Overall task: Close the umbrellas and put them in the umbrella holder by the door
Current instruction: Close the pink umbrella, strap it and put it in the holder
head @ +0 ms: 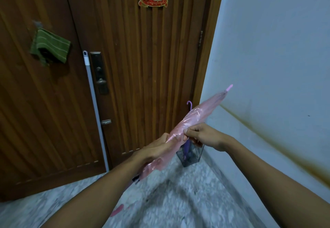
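A folded pink translucent umbrella (200, 114) slants from lower left to upper right in front of me, its pink tip toward the wall. My left hand (157, 148) grips its lower part. My right hand (198, 135) pinches the plastic canopy near the middle. Behind the hands a dark wire umbrella holder (191, 157) stands on the floor in the corner between door and wall. A closed purple umbrella (189, 105) stands in it, its hooked handle sticking up. The pink umbrella's handle is hidden under my left forearm.
A brown wooden door (142, 67) fills the view ahead, with a lock plate (99, 72). A grey mop handle (92, 99) leans on it. A green cloth (50, 46) hangs at left. A white wall (276, 49) runs along the right. A pink object (117, 210) lies on the speckled floor.
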